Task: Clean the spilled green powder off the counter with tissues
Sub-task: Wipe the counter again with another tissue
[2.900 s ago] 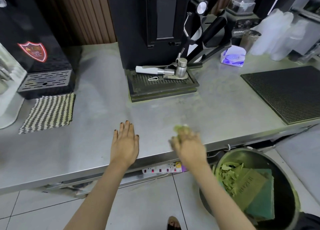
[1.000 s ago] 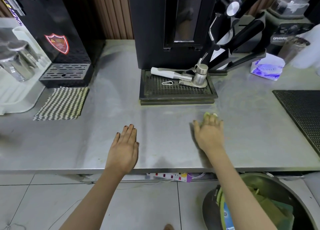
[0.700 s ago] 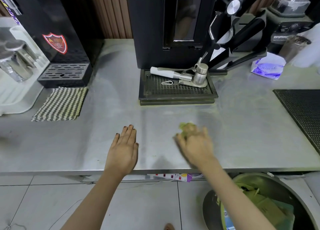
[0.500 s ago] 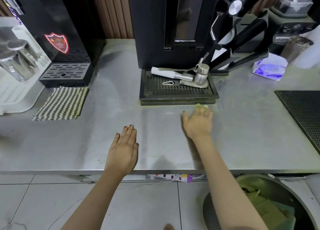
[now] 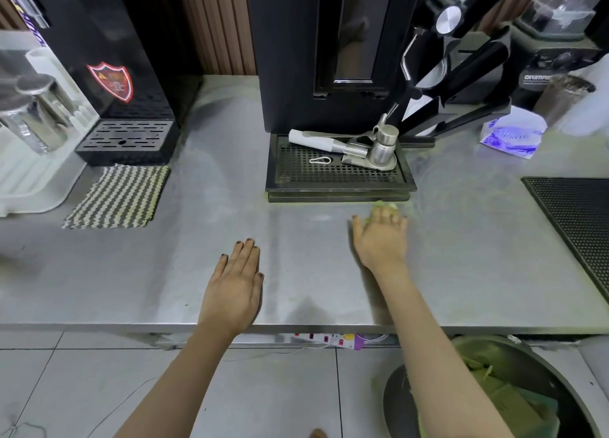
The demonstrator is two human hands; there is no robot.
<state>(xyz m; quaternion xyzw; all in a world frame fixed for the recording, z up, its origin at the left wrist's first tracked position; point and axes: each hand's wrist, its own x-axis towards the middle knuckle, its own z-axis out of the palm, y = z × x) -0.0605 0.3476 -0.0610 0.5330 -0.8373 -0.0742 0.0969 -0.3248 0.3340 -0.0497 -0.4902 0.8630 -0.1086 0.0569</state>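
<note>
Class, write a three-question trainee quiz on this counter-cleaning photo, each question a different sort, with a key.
1. True or false: the left hand holds the tissue.
2. The right hand wipes just in front of the: A) striped cloth B) drip tray C) rubber mat
3. Fill in: used tissues lie in the ___ on the floor.

Key: 1 false; 2 B; 3 bin

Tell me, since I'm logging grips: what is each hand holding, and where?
Right hand presses a green-stained tissue under its fingers; left hand lies flat, empty.
</note>
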